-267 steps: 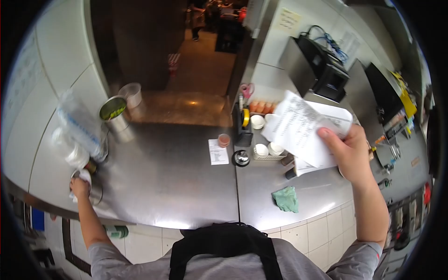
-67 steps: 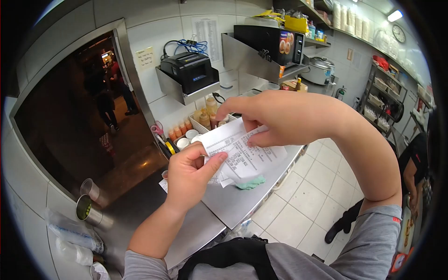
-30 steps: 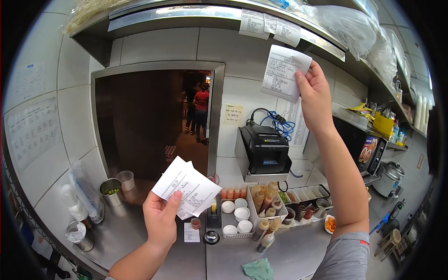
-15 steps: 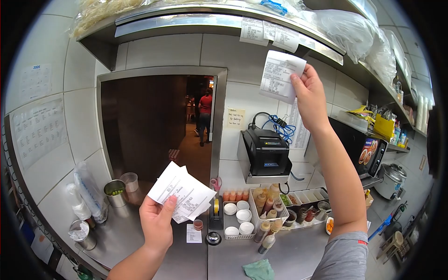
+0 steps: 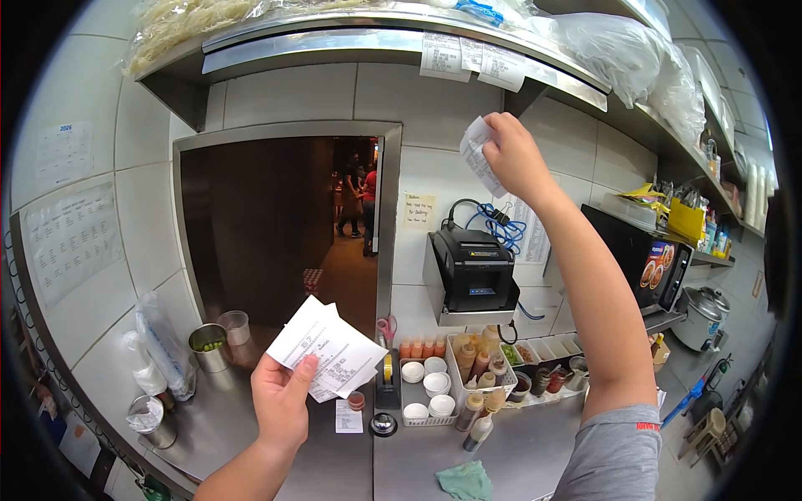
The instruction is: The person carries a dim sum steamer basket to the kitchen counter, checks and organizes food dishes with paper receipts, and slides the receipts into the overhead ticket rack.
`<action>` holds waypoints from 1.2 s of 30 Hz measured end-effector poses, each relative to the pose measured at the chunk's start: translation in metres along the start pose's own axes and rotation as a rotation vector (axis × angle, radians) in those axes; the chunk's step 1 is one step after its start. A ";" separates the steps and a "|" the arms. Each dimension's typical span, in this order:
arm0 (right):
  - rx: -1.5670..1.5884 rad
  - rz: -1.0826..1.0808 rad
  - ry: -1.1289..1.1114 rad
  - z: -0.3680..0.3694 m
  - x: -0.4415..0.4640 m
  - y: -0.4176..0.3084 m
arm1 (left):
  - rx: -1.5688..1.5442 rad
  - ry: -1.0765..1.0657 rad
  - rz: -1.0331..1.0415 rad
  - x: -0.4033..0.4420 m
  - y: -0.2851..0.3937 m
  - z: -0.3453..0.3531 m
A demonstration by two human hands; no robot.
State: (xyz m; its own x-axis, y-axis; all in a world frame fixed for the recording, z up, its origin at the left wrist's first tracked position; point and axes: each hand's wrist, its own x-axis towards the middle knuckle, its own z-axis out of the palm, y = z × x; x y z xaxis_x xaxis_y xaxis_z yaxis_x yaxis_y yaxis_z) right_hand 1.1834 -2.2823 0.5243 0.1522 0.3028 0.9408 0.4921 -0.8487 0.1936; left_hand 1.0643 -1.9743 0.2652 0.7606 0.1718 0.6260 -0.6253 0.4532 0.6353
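Observation:
Several printed paper receipts (image 5: 327,346) are fanned out in my left hand (image 5: 282,399), pinched between thumb and fingers above the steel counter. My right hand (image 5: 516,154) is raised high and closed on another receipt (image 5: 479,159), which looks bent and tilted, printed side partly showing. Above that hand, more receipts (image 5: 441,57) hang from the metal rail (image 5: 317,50) along the shelf edge; the held receipt is apart from them. Another slip (image 5: 349,417) lies on the counter below my left hand, with a small sauce cup (image 5: 357,401) on its top edge.
A black receipt printer (image 5: 474,271) sits on a wall bracket below my right hand. A basket of white bowls (image 5: 436,384), sauce bottles (image 5: 476,409), a call bell (image 5: 383,425) and a green cloth (image 5: 464,481) stand or lie on the counter. People (image 5: 355,196) are beyond the doorway.
My right hand has moved left and slightly down and turned, so its receipt now appears bent and narrower. My left hand keeps its receipts almost still. A second person shows in the doorway.

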 end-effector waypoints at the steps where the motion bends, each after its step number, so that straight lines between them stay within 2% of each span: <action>1: -0.013 0.006 0.004 0.001 0.002 -0.001 | 0.009 0.001 -0.002 -0.001 0.001 -0.001; 2: -0.010 0.004 0.006 0.001 0.005 -0.001 | 0.012 0.003 0.002 -0.001 0.001 -0.001; 4: 0.189 0.089 0.079 -0.001 0.009 -0.003 | 0.020 0.002 -0.002 -0.002 0.004 -0.003; 6: 0.195 0.131 0.095 -0.004 0.016 0.004 | 0.028 0.011 0.002 -0.002 0.004 -0.004; 8: 0.103 0.084 0.043 -0.007 0.019 0.019 | 0.038 0.019 0.002 -0.004 0.004 -0.007; 9: 0.061 0.160 -0.066 -0.005 0.021 0.027 | 0.038 0.022 -0.002 -0.004 0.004 -0.008; 10: 0.064 0.158 -0.065 0.000 0.023 0.031 | 0.038 0.024 -0.005 -0.004 0.004 -0.009; 12: 0.524 0.582 -0.162 0.014 0.031 0.038 | 0.048 0.029 -0.004 -0.003 0.004 -0.009; 13: 0.793 0.650 -0.114 0.030 0.039 0.052 | 0.058 0.036 -0.008 -0.004 0.005 -0.009; 14: 0.801 0.646 -0.116 0.032 0.047 0.046 | 0.062 0.042 -0.003 -0.004 0.006 -0.010; 16: 1.271 0.904 0.117 0.042 0.064 0.034 | 0.077 0.055 -0.004 -0.005 0.008 -0.013; 17: 1.326 0.934 0.122 0.045 0.073 0.031 | 0.085 0.064 0.001 -0.006 0.010 -0.015; 18: 1.338 0.932 0.115 0.051 0.082 0.029 | 0.114 0.070 -0.002 -0.007 0.012 -0.019; 21: 1.507 0.759 0.298 0.067 0.103 0.017 | 0.158 0.106 0.003 -0.012 0.017 -0.036; 23: 1.571 0.759 0.445 0.078 0.116 0.010 | 0.174 0.143 0.009 -0.021 0.020 -0.054; 26: 1.636 0.724 0.536 0.088 0.122 -0.003 | 0.189 0.246 -0.012 -0.039 0.025 -0.090; 28: 1.679 0.625 0.650 0.102 0.125 -0.010 | 0.228 0.373 -0.058 -0.056 0.030 -0.120; 32: 1.590 0.702 0.681 0.154 0.127 -0.083 | 0.244 0.536 -0.096 -0.097 0.045 -0.190; 36: 1.536 0.692 0.725 0.187 0.147 -0.160 | 0.310 0.654 -0.093 -0.132 0.067 -0.261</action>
State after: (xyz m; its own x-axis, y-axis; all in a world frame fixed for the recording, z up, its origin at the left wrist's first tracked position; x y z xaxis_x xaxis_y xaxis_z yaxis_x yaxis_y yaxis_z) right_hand 1.2873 -2.0215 0.5794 0.4938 -0.4675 0.7332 0.8312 0.5016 -0.2400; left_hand 0.9671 -1.7386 0.1074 0.7011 0.6761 0.2267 -0.4998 0.2392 0.8325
